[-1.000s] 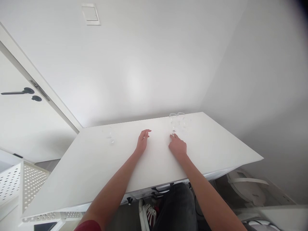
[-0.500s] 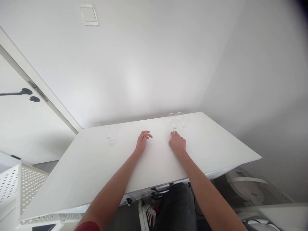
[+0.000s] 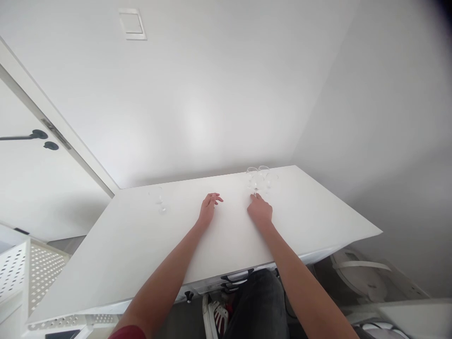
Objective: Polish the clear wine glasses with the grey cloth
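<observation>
My right hand (image 3: 260,208) rests on the white table with its fingers pinched round the stem of a clear wine glass (image 3: 256,182), which appears to stand upright. Close behind and beside that glass stand several other clear stemmed glasses (image 3: 264,169), and their outlines overlap. My left hand (image 3: 209,205) lies near the middle of the tabletop, fingers loosely apart and holding nothing. Farther left, a separate clear stemmed glass (image 3: 156,195) stands by itself, faint against the white surface.
The white table (image 3: 141,254) backs onto a plain wall with a light switch (image 3: 133,24). A door with a black handle (image 3: 38,134) is at the left. White perforated panels (image 3: 45,268) sit below the left edge. My knee (image 3: 263,301) is under the front edge.
Both hands and the glasses hold nearly the same places. Only a very slight shift of the whole view shows.
</observation>
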Tool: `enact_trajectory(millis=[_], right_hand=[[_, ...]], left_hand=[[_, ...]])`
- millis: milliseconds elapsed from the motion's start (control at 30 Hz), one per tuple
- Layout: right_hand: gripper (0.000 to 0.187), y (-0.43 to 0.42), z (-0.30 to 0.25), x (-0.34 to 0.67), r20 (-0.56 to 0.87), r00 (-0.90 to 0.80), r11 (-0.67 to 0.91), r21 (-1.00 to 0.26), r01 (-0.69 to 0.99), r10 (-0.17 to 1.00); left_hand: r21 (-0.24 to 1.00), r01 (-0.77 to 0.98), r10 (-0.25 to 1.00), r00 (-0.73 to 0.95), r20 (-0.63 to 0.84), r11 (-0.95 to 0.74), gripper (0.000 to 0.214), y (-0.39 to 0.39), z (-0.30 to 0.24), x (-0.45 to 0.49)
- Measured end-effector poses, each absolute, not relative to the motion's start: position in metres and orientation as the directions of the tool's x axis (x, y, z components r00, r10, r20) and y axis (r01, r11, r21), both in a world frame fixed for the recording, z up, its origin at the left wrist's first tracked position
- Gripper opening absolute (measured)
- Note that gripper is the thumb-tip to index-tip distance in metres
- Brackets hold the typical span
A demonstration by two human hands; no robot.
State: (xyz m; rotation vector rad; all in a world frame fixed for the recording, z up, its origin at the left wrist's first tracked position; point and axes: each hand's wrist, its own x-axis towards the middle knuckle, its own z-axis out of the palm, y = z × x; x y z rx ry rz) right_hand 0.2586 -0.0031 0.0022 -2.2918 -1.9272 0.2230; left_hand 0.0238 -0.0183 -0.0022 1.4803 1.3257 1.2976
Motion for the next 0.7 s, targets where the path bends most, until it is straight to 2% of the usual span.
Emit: enact_trajectory(millis=[700], right_hand=[[0.068, -0.0020, -0.0014, 0.2586, -0.024, 0.190, -0.190, -0.232, 0.954, 0.981]], left_hand=[[0.956, 0.223, 0.979, -0.040, 0.202, -0.188, 0.056, -0.0172, -0.0038, 0.0237]])
